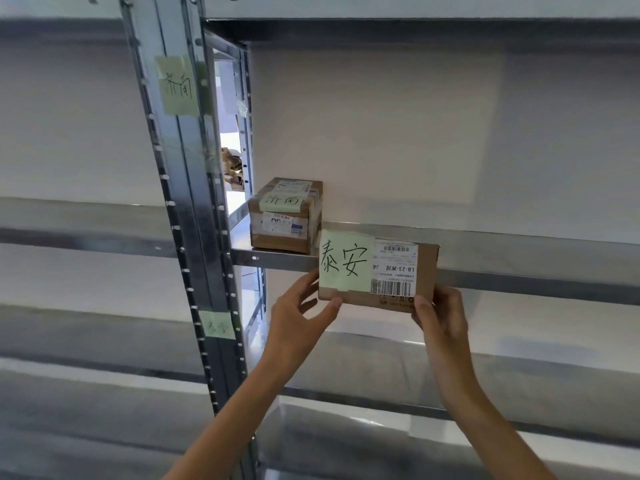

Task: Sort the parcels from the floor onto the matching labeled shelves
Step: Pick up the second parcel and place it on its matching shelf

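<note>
A flat cardboard parcel point(379, 271) with a green handwritten note and a barcode label is held up in front of the shelving, its face toward me. My left hand point(301, 308) grips its lower left corner and my right hand point(440, 315) grips its lower right corner. It overlaps the front edge of the middle shelf point(519, 258). A second cardboard parcel point(285, 216) with a green note stands at the left end of that shelf. A green label point(177, 85) is stuck on the metal upright point(183, 188) at upper level, and another green label point(219, 325) lower down, its writing blurred.
A shelf board point(415, 24) runs overhead and a lower shelf point(519, 375) lies beneath the held parcel. Another shelving bay point(69, 220) extends to the left of the upright. Brown objects point(232, 168) show through the gap behind the upright.
</note>
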